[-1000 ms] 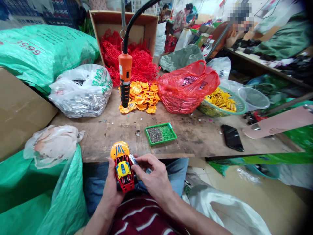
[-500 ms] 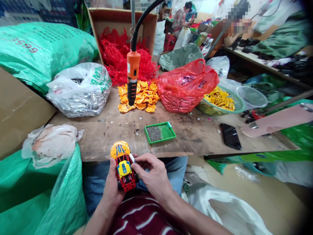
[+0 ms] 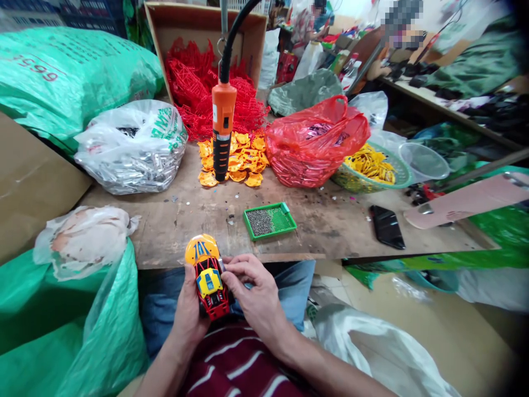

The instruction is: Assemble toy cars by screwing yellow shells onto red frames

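A toy car (image 3: 209,281) with an orange front, a yellow centre and a red frame is held above my lap, just below the table's front edge. My left hand (image 3: 189,309) wraps round its left side. At the car's right side, the thumb and fingers of my right hand (image 3: 256,292) pinch a small silvery part (image 3: 222,266) against the frame. Beyond the hands, a green tray (image 3: 270,220) of small metal pieces rests on the table. An orange and black electric screwdriver (image 3: 223,129) hangs over a pile of orange parts (image 3: 248,160).
The wooden table (image 3: 330,231) holds a clear bag of silvery parts (image 3: 132,149), a red bag (image 3: 314,143), a basket of yellow parts (image 3: 372,165) and a black phone (image 3: 387,226). Behind stands a cardboard box (image 3: 252,44) of red frames. A person (image 3: 303,25) sits far back.
The whole view has shifted slightly. My hands still hold the car and the small part at its side, with little other visible movement.
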### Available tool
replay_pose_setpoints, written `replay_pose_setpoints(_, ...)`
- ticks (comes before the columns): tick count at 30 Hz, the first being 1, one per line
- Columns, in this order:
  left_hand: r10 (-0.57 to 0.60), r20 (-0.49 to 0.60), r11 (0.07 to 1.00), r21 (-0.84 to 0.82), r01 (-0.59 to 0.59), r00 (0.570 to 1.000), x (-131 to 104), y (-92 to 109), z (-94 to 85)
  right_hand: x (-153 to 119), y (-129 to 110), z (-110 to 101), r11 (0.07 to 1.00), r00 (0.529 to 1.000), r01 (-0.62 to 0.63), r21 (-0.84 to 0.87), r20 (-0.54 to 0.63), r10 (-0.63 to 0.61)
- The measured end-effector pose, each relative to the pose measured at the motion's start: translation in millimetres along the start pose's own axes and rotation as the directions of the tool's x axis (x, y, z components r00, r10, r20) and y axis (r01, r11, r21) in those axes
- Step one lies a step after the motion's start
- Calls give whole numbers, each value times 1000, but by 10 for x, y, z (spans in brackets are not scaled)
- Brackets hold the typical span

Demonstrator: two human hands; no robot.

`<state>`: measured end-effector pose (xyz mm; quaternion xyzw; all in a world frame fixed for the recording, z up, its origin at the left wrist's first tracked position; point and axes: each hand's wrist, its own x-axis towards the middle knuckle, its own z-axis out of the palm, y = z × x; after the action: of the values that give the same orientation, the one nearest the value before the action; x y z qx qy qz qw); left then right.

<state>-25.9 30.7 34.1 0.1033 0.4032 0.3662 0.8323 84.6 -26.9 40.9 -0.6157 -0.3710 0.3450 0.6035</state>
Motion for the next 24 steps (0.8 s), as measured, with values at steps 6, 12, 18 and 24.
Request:
replay_pose_setpoints(6, -37, 36, 999, 0, 37, 999, 23, -78, -104, 31, 32, -59, 989, 993, -120, 90, 19, 119)
replay_pose_setpoints(12, -33, -2, 999, 20, 33, 999, 49, -110, -171, 65, 106, -16, 876, 911, -392, 281, -13, 412)
replay_pose_setpoints(18, -92, 229, 996, 13, 92, 969, 32, -83, -194, -8, 99, 30, 744, 796, -598, 299, 111, 595)
replay_pose_setpoints(24, -48, 201, 999, -7, 50, 978, 53, -75, -202, -11, 42, 44, 725, 800, -591, 353, 141, 584)
